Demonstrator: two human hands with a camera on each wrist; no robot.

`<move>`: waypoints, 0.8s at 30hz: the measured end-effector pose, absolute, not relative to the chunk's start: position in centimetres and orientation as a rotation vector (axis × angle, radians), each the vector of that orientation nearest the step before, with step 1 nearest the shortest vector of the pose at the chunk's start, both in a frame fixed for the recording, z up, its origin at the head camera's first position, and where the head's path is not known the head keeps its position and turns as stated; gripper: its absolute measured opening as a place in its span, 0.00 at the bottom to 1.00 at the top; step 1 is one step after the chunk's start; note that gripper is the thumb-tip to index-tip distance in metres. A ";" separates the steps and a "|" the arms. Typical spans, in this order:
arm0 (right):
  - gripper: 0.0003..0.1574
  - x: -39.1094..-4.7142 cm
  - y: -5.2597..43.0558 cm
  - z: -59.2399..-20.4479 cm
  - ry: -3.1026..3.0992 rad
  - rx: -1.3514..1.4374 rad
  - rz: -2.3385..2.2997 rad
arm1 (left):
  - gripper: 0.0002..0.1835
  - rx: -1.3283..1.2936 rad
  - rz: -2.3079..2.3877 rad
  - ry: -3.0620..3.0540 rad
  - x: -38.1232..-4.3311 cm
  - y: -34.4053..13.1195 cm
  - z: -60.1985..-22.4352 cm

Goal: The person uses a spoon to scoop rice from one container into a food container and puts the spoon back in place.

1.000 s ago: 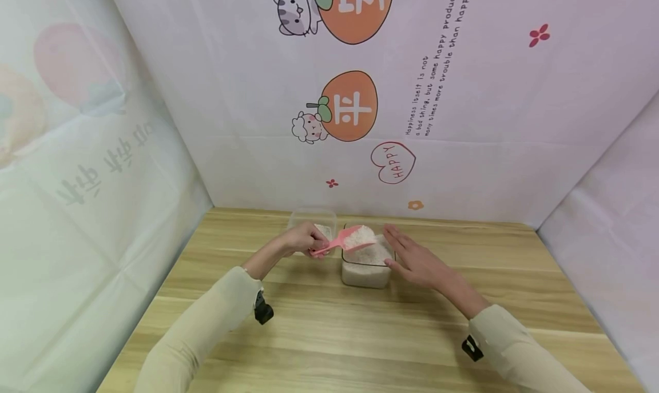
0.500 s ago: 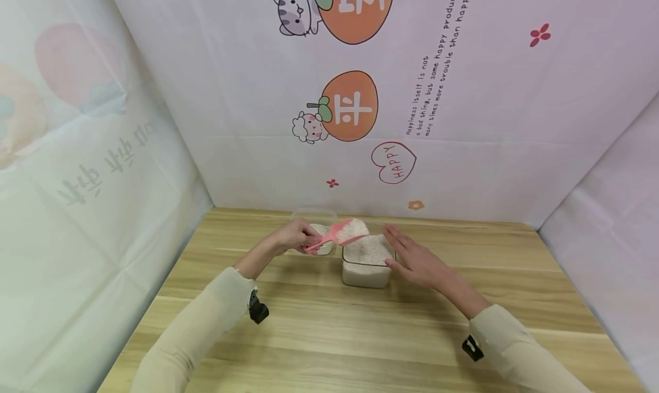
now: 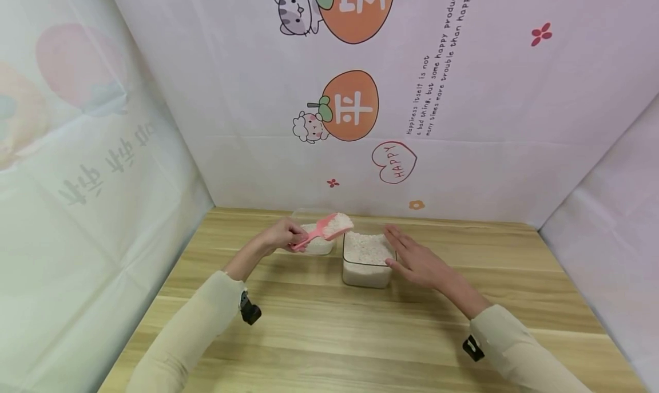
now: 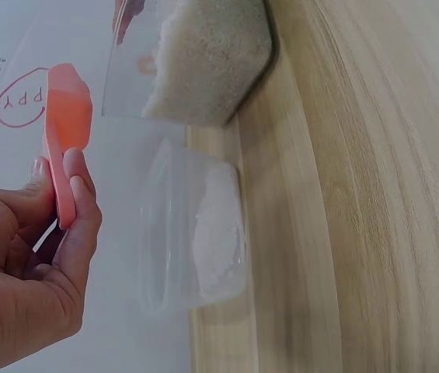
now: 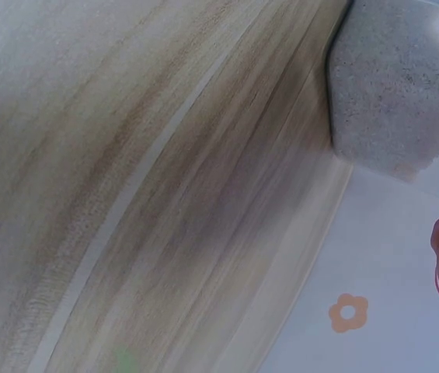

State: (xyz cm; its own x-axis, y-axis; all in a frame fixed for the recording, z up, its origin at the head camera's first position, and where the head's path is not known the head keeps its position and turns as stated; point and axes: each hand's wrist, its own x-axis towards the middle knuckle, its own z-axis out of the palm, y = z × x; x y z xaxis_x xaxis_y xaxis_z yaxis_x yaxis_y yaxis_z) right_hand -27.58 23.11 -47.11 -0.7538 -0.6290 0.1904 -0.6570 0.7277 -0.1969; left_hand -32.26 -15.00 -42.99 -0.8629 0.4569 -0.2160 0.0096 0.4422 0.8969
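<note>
My left hand [image 3: 282,235] pinches the handle of a pink scoop [image 3: 320,228] between thumb and fingers. White rice [image 3: 338,223] is heaped in the scoop's bowl, which hangs above a translucent plastic tub [image 4: 165,233] with a layer of rice inside. To its right stands a clear square container [image 3: 366,274], filled with rice most of the way up. Against that container's right side lies my right hand [image 3: 419,261], its fingers extended along the rim. In the right wrist view only part of the right hand shows, at the right edge.
Both containers stand on a wood-grain table [image 3: 329,336], near its back edge. A white printed cloth [image 3: 257,124] rises right behind them, and more cloth closes off the left and right sides.
My left hand has carried the loaded scoop leftward and slightly away, from over the square container to over the plastic tub. The right hand has stayed in place.
</note>
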 end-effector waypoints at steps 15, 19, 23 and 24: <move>0.45 -27.5 23.0 -47.0 -2.813 1.052 0.344 | 0.16 0.295 1.444 2.303 -32.2 -18.9 -44.3; 0.45 -27.6 23.0 -47.1 -2.804 1.053 0.329 | 0.16 0.315 1.461 2.297 -32.2 -19.9 -44.5; 0.45 -27.6 23.0 -47.1 -2.801 1.052 0.334 | 0.16 0.295 1.466 2.303 -32.3 -20.7 -44.8; 0.45 -27.6 23.0 -47.1 -2.802 1.051 0.339 | 0.15 0.289 1.464 2.308 -32.3 -20.9 -44.8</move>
